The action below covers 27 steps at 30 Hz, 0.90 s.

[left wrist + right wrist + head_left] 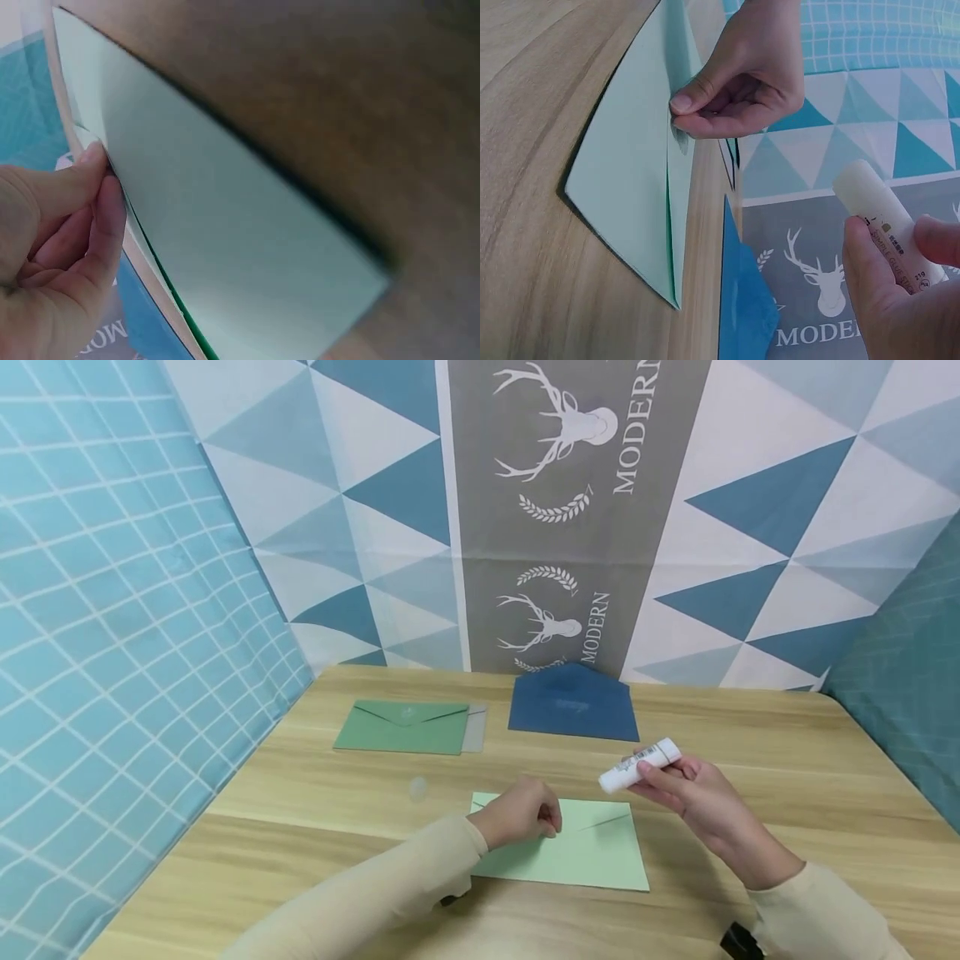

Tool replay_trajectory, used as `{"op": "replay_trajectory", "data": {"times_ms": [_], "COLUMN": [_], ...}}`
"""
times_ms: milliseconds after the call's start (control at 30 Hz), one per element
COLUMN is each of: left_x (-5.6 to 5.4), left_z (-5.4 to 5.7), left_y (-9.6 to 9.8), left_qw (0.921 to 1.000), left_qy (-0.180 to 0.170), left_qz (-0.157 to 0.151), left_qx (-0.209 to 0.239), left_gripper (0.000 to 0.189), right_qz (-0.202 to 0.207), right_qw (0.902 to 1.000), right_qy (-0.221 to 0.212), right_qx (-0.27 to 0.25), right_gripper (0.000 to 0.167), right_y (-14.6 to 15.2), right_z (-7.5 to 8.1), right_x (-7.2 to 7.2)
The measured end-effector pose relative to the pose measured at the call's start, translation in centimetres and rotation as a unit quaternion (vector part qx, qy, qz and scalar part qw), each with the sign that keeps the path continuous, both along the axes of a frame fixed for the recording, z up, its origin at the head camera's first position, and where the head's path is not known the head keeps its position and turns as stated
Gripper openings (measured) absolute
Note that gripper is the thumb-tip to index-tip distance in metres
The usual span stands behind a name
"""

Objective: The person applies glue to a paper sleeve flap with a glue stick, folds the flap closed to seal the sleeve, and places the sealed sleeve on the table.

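Observation:
A light green envelope (592, 860) lies on the table in front of me. At its flap, my left hand (521, 814) pinches the flap's edge between thumb and fingertips. The left wrist view shows this pinch at the edge of the envelope (217, 217), with a narrow gap under the flap. My right hand (708, 802) holds a white glue stick (637, 766) above the envelope's right side, tilted. In the right wrist view, printed lettering shows on the glue stick (889, 225), gripped between thumb and fingers.
A small translucent round piece (417, 788) lies left of the light green envelope. Farther back are a darker green envelope (408, 735), a grey envelope (475, 731) partly under it, and a blue envelope (573, 706) with its flap raised. Patterned cloth (555, 543) hangs behind the table.

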<state>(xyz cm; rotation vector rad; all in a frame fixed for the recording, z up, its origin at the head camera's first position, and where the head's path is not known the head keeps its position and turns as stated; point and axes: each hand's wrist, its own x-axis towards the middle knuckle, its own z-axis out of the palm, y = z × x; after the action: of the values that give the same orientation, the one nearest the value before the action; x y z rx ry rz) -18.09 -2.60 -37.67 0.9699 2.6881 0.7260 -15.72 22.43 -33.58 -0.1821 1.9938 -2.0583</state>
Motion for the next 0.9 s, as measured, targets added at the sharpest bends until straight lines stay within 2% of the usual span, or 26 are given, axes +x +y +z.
{"op": "replay_trajectory", "data": {"times_ms": [133, 367, 667, 900], "left_x": [-0.2, -1.0, -1.3, -1.5], "left_z": [0.1, 0.1, 0.0, 0.1], "left_y": [-0.3, -1.3, -1.1, -1.0], "left_qw": [0.9999, 0.9991, 0.9992, 0.9987], "left_qy": [-0.008, -0.016, -0.016, -0.021], "left_qz": [0.002, 0.038, 0.034, 0.041], "left_qx": [0.011, 0.012, 0.018, 0.022], "left_gripper": [0.007, 0.009, 0.009, 0.008], "right_qz": [0.000, -0.001, -0.005, -0.005], "right_qw": [1.0000, 1.0000, 0.9998, 0.9997], "right_qy": [0.001, -0.006, -0.015, -0.022], "right_qx": [0.007, 0.003, -0.008, 0.006], "right_gripper": [0.064, 0.060, 0.056, 0.067], "right_y": [-0.1, -0.1, -0.2, -0.5], "right_z": [0.1, 0.0, -0.4, -0.2], "right_x": [-0.1, -0.1, -0.3, -0.5]}}
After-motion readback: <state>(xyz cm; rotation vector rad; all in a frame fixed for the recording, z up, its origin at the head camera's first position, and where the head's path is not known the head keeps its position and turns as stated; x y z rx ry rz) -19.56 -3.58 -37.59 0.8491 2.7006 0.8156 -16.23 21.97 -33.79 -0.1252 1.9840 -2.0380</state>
